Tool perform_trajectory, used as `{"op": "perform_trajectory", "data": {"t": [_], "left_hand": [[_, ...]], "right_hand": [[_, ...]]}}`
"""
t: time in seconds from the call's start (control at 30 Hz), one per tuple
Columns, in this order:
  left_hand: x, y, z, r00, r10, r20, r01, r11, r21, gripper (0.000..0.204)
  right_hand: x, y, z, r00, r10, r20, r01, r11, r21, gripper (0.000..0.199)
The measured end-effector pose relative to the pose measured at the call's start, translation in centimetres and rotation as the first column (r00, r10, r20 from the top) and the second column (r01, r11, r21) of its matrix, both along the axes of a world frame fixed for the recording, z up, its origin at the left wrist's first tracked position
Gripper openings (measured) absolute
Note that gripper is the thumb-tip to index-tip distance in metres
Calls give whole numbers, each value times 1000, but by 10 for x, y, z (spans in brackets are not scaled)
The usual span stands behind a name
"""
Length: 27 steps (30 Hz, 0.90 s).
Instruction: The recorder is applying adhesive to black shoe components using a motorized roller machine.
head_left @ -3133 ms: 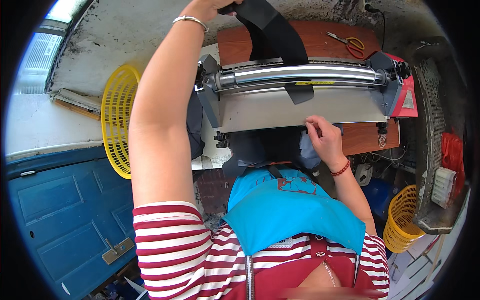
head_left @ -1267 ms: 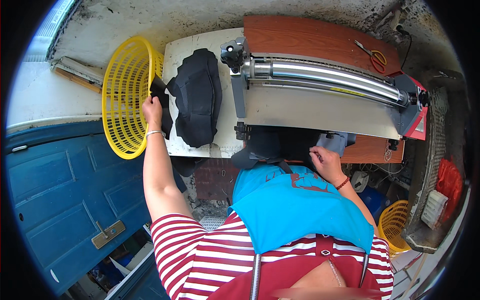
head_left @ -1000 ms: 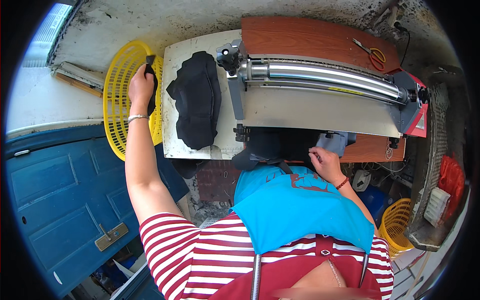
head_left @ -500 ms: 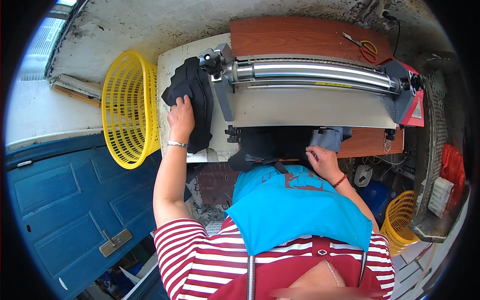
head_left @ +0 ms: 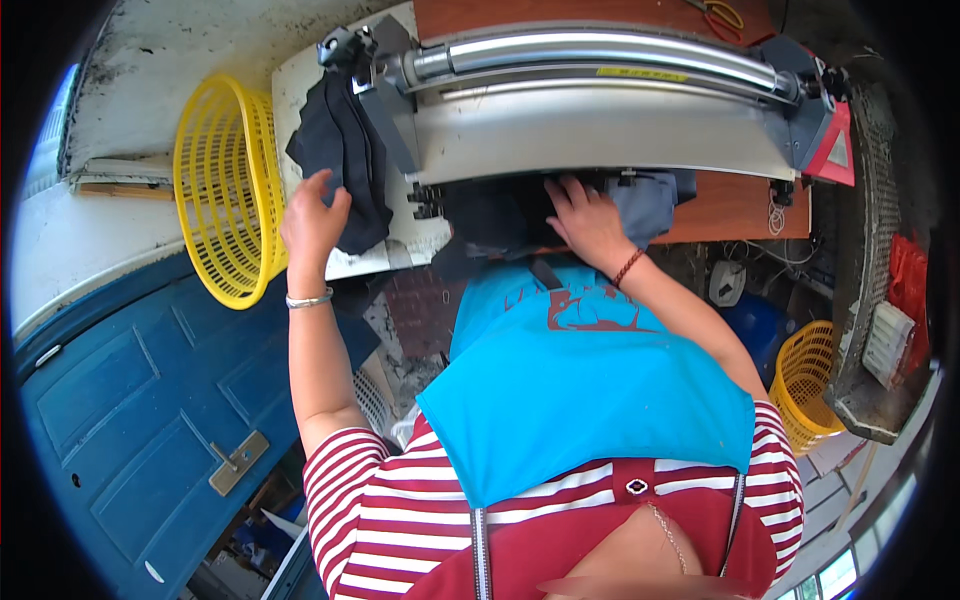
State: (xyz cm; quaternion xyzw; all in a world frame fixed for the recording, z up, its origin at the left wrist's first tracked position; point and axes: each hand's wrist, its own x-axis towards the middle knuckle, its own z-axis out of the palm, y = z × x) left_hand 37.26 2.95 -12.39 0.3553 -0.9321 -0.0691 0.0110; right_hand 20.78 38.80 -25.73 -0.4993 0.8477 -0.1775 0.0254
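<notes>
My left hand point(head_left: 314, 218) hovers at the near left side of a stack of dark cloth pieces point(head_left: 345, 150), thumb and fingers apart with nothing between them. The stack lies fanned out on a white tabletop, left of a roller machine point(head_left: 600, 125) with a long metal roller and a flat metal plate. My right hand point(head_left: 592, 222) reaches to the machine's front edge, fingers stretched over black cloth point(head_left: 490, 218) lying below the plate. Its fingertips are close under that edge. Beside this hand lies a grey-blue cloth piece point(head_left: 645, 205).
A tall yellow plastic basket point(head_left: 225, 190) stands against the table's left side. Orange-handled scissors point(head_left: 722, 14) lie behind the machine. Another yellow basket point(head_left: 803, 385) is on the floor at right, below a ledge with a red plastic bag point(head_left: 906, 280). A blue door point(head_left: 150, 400) is at left.
My left hand has drawn back from the top of the dark stack, its fingers spreading. My right hand has moved forward and left from the grey-blue piece onto the black cloth. The view has shifted.
</notes>
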Motion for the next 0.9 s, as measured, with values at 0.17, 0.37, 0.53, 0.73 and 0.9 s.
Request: {"op": "perform_trajectory", "data": {"t": [0.17,0.37,0.53,0.73,0.9], "left_hand": [[-9,0,24,898,44,-438,32,986,165,28],[-52,54,68,663,43,-748,181,959,216,21],[-96,93,81,618,-277,-735,526,841,125,18],[-149,107,73,563,-400,-723,681,720,132,16],[-186,133,87,566,-389,-726,693,701,165,14]], "right_hand": [[-9,-5,-13,993,108,36,-109,994,27,54],[-8,-31,-14,968,166,-187,-192,972,-134,45],[-6,-43,-17,973,207,-101,-210,978,-18,41],[-2,-51,-13,979,172,-104,-184,976,-118,38],[-3,-48,-17,977,184,-112,-197,973,-119,35]]}}
